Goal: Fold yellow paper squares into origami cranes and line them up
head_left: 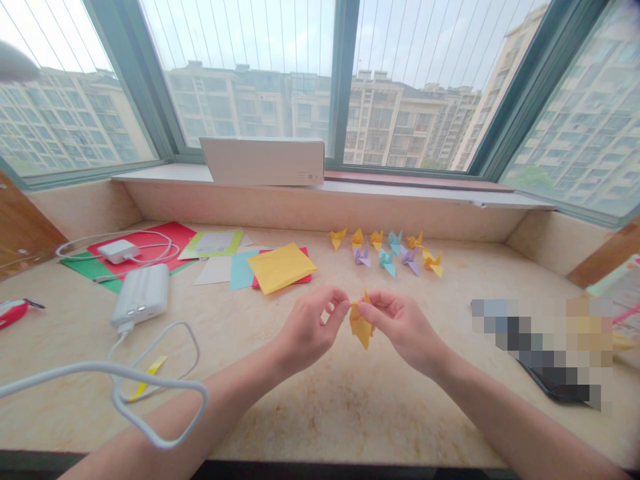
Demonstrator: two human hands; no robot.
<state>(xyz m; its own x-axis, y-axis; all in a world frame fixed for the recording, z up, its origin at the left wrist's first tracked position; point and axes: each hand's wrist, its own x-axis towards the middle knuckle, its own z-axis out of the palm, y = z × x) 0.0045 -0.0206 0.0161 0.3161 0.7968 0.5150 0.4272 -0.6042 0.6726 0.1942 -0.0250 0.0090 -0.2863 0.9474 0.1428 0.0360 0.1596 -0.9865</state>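
Between my hands, just above the counter, is a yellow origami crane. My left hand pinches its left tip between thumb and forefinger. The thumb and fingers of my right hand are closed on the crane's upper right side and hide part of it. Beyond my hands stand several finished paper cranes: yellow ones such as the crane at the right, a blue crane and a purple crane. A yellow paper sheet lies past my left hand, on top of other coloured sheets.
On the left are a white power bank, a looping white cable, a white charger and red paper. A white box stands on the sill. A blurred-out dark device lies at right.
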